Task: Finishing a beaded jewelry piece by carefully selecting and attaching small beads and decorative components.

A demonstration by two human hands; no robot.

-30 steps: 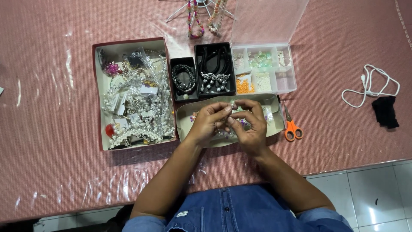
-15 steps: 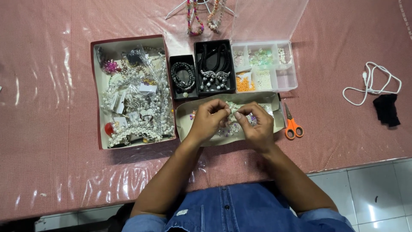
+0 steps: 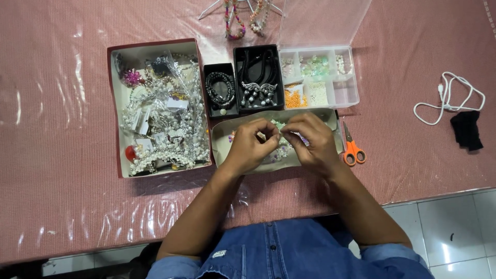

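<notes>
Over the shallow beige tray [image 3: 222, 150] near the surface's front edge, the left hand [image 3: 250, 147] and right hand [image 3: 310, 142] pinch a small beaded piece [image 3: 278, 135] between narrowed fingertips. It looks light, limp and slippery, best gripped by its string.

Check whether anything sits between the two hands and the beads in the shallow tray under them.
Nothing visible does. The left hand and right hand are already over the shallow tray, fingertips together on a small beaded piece. What lies under the palms is hidden.

Bright, even overhead light; glare streaks on the plastic table cover [image 3: 62, 103].
</notes>
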